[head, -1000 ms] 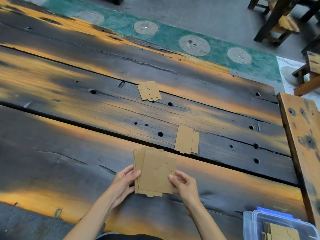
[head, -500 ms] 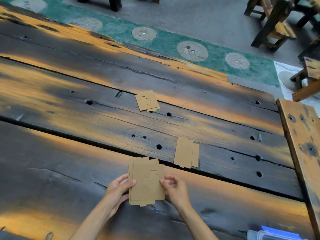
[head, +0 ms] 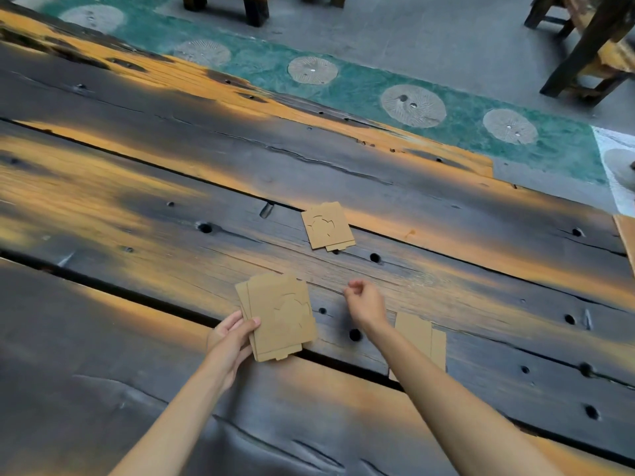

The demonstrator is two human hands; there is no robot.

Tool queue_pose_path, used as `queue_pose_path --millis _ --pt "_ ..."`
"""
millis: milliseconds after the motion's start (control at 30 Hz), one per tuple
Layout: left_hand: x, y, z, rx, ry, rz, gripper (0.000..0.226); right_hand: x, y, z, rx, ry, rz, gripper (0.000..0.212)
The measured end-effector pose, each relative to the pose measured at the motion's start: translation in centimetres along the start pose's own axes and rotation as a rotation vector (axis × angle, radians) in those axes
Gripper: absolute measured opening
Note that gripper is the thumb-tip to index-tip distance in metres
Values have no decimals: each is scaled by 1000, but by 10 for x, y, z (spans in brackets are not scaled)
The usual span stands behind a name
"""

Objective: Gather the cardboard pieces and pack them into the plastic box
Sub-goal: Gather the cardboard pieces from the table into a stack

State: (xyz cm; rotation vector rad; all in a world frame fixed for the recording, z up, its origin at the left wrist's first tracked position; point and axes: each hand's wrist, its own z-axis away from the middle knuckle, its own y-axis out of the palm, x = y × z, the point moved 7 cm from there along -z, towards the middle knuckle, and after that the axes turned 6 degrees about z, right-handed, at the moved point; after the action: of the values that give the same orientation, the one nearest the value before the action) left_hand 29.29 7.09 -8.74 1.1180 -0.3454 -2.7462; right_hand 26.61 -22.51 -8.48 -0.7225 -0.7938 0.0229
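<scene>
My left hand [head: 231, 341] holds a small stack of flat brown cardboard pieces [head: 280, 316] by its lower left edge, just above the table. My right hand [head: 365, 302] hovers to the right of that stack with fingers curled and nothing in them. A second small pile of cardboard pieces [head: 328, 225] lies farther back on the table, beyond my right hand. A third cardboard pile [head: 421, 338] lies flat to the right, partly hidden behind my right forearm. The plastic box is out of view.
The dark and orange wooden plank table [head: 137, 207] has deep gaps between planks and several round holes. Beyond its far edge lies a green patterned floor strip [head: 360, 87]. Wooden furniture legs [head: 584, 46] stand at the top right.
My right hand let go of the held stack and moved up and to the right. The view shifted forward, so the plastic box dropped out of sight.
</scene>
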Motion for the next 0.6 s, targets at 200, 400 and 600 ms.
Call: queue_pose_path --millis 200,400,600 --pt "-26 4 -43 -29 16 10 36 49 -2 -87 -69 8 174 48" --pt "-36 5 -71 -49 10 33 33 68 7 -145 -131 106 330 89" --pt "-31 -4 -77 -85 -1 44 30 65 24 -159 -154 245 416 107"
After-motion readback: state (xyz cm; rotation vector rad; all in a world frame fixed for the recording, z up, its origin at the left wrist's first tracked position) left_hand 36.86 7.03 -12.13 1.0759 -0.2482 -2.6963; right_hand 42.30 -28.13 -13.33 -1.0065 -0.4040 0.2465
